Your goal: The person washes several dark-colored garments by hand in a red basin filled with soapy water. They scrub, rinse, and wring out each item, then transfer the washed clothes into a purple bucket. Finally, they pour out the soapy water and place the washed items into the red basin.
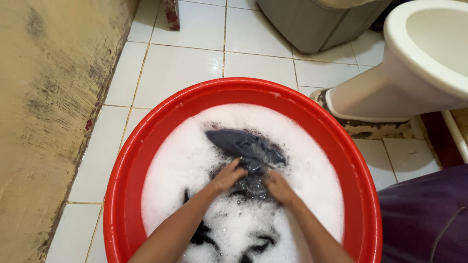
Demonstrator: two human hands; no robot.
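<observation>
Both hands close on a dark cloth (249, 155) in the foamy water of the red basin (146, 141): left hand (226, 176) and right hand (279, 186) bunch it between them. Rubbing goes best with firm, short strokes, keeping the fabric low over the suds.

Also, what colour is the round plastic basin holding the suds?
Bright red; the round plastic basin shows best in the head view.

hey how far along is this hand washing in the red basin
Done: the red basin is full of suds and the dark garment is soaked. In hand: left hand and right hand bunch it together. Left: foam covers everything, so no rinsing shows yet.
</observation>
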